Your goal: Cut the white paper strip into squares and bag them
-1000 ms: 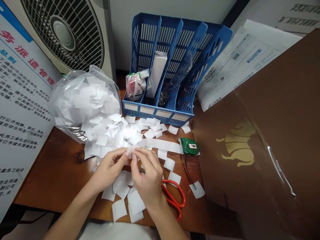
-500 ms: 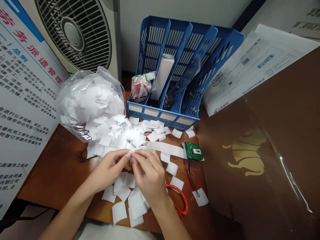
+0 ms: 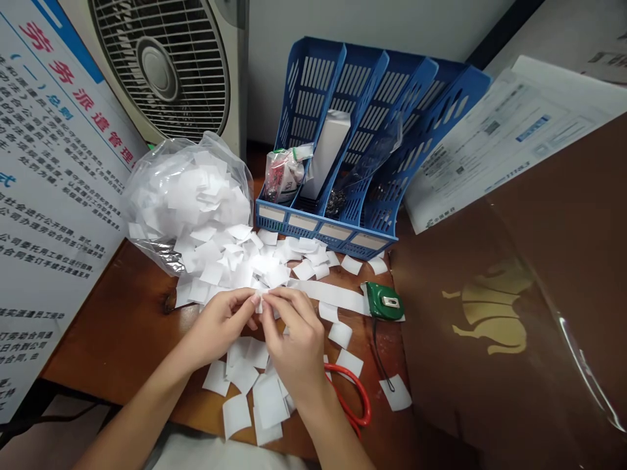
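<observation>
My left hand (image 3: 223,323) and my right hand (image 3: 296,333) meet at the middle of the wooden table, thumbs and forefingers pinched together. Between the fingertips is a small piece of white paper (image 3: 260,297), mostly covered by them. Just behind lies a heap of white paper squares (image 3: 235,254), spilling from a clear plastic bag (image 3: 166,254). A long white paper strip (image 3: 337,297) runs from behind my right hand to a green tape measure (image 3: 385,301). More loose squares (image 3: 269,399) lie below my hands. Red-handled scissors (image 3: 365,401) lie partly hidden under my right forearm.
A blue file rack (image 3: 326,230) with a white box (image 3: 327,153) and a small filled bag (image 3: 283,176) stands at the back. A fan (image 3: 157,68) is behind the bag. A printed board (image 3: 53,196) flanks the left; a brown carton (image 3: 514,391) flanks the right.
The whole view has shifted slightly, so things sit a little further right and lower. My hands keep their pinch on the paper, with only slight finger movement.
</observation>
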